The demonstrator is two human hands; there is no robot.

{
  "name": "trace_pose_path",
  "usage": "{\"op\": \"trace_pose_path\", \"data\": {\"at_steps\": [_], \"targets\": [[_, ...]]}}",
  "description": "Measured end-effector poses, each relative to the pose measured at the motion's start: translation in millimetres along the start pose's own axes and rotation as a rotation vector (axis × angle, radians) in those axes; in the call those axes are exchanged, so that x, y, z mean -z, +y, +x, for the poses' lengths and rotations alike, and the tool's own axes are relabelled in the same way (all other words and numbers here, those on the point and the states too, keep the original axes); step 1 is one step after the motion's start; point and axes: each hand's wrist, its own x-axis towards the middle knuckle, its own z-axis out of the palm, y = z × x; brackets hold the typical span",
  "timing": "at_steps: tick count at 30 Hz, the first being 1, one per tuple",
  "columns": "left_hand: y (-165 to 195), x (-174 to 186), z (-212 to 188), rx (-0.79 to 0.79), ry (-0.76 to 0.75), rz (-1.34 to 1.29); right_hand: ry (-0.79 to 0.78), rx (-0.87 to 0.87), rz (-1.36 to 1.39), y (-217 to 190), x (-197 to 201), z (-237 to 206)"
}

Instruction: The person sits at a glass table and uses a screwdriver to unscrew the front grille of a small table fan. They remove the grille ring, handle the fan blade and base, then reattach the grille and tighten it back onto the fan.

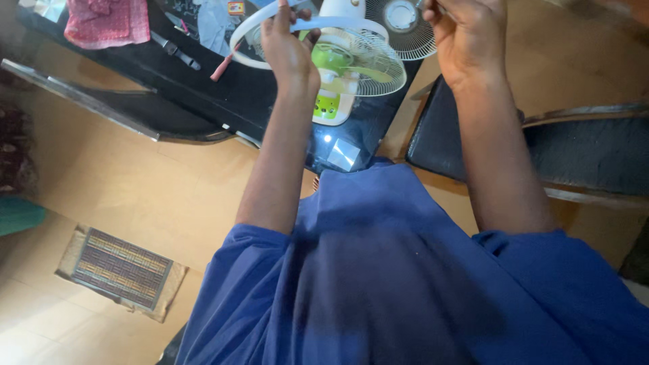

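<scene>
Two hands work above the green-and-white fan (pixel 334 81): the left hand (pixel 287 47) grips its white ring (pixel 247 34), while the right hand (pixel 466 37) is curled shut, its contents unclear.

Warm, fairly bright light — glare on the floor (pixel 27 338) lower left, edges soft.

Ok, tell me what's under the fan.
The fan stands on a black table. Its white and green base covers the spot beneath. The left hand holds a white ring in front.
</scene>
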Motion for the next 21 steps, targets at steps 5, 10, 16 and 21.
{"op": "trace_pose_path", "data": {"at_steps": [5, 10, 16, 21], "targets": [[20.2, -8.0, -10.9, 0.032, 0.036, 0.109, 0.035, 0.024, -0.003, -8.8, 37.1, -14.7], [35.0, -17.3, -54.0, 0.078, -0.002, 0.136, 0.158, -0.030, 0.022, -0.3, 74.0, -17.3], [27.6, -37.9, -90.9, 0.074, 0.070, 0.241, 0.181, -0.195, 0.012, 22.3, 96.5, 15.9], [35.8, -45.4, -90.7, -0.004, 0.124, 0.241, 0.072, -0.273, 0.015, 37.3, 92.4, 59.5]]}}
